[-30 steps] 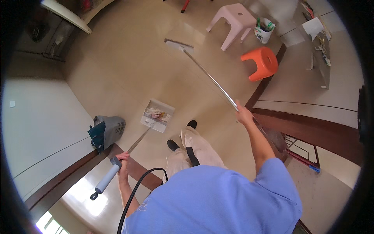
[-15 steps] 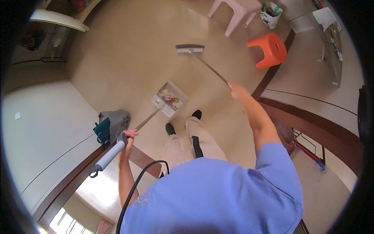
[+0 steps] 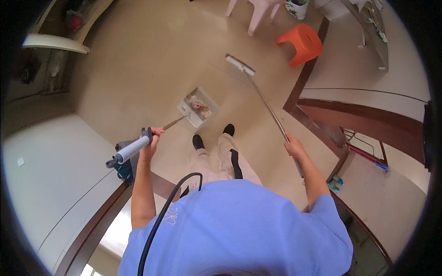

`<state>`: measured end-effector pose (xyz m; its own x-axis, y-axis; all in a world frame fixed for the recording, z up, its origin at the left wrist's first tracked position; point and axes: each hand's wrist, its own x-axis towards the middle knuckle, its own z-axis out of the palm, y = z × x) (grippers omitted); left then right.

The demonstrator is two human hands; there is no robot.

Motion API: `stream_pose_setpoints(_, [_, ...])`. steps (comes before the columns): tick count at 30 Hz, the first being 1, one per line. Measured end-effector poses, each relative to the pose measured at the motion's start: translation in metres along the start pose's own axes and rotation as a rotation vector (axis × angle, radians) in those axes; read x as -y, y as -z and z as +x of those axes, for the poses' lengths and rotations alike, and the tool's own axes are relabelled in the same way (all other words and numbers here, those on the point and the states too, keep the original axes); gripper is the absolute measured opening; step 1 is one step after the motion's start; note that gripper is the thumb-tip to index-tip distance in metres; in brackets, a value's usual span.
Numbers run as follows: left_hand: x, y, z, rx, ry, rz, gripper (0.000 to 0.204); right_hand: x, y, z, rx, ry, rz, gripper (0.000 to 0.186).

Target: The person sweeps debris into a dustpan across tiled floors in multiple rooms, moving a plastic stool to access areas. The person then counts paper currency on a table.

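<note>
My left hand (image 3: pixel 153 138) is closed round the handle of a long-handled dustpan (image 3: pixel 209 100), just below its grey grip (image 3: pixel 132 150). The dustpan's pale tray rests on the floor ahead of my feet, with crumpled rubbish (image 3: pixel 199 106) inside. In my right hand (image 3: pixel 293 146) is the metal handle of a broom (image 3: pixel 267 103), its end reaching back along my forearm. The broom's white head with dark bristles (image 3: pixel 240 65) is beyond the dustpan and to its right, apart from it. Whether the bristles touch the floor I cannot tell.
An orange stool (image 3: pixel 304 44) and a pink stool (image 3: pixel 258 14) stand at the far right, near a white bag (image 3: pixel 296 8). A dark bag (image 3: pixel 125 168) leans by the left wall. Brown door frames (image 3: pixel 363 120) flank me on both sides.
My right hand has come back nearer my body with the broom, whose head has turned and shifted slightly right. The dustpan stays in my left hand. The whole view has shifted a little.
</note>
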<state>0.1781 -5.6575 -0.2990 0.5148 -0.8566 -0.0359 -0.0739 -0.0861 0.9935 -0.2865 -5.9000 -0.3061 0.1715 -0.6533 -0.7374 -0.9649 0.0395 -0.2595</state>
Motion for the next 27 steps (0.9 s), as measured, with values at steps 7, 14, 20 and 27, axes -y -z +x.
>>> stream_pose_setpoints(7, [-0.005, -0.006, -0.001, 0.042, -0.008, 0.019, 0.009, 0.005, -0.094, 0.0, 0.055, -0.13, 0.762, 0.022])
stream_pose_setpoints(14, [-0.002, 0.001, -0.001, 0.029, 0.013, 0.072, 0.009, 0.128, -0.123, -0.042, 0.288, -0.275, 1.253, 0.023])
stream_pose_setpoints(20, [0.001, -0.002, 0.001, 0.057, -0.016, 0.05, 0.01, 0.168, -0.125, -0.045, 0.411, -0.165, 1.296, 0.026])
stream_pose_setpoints(27, [0.008, -0.002, 0.006, 0.043, -0.006, -0.017, 0.01, 0.146, -0.084, -0.052, 0.435, -0.144, 1.103, 0.068])
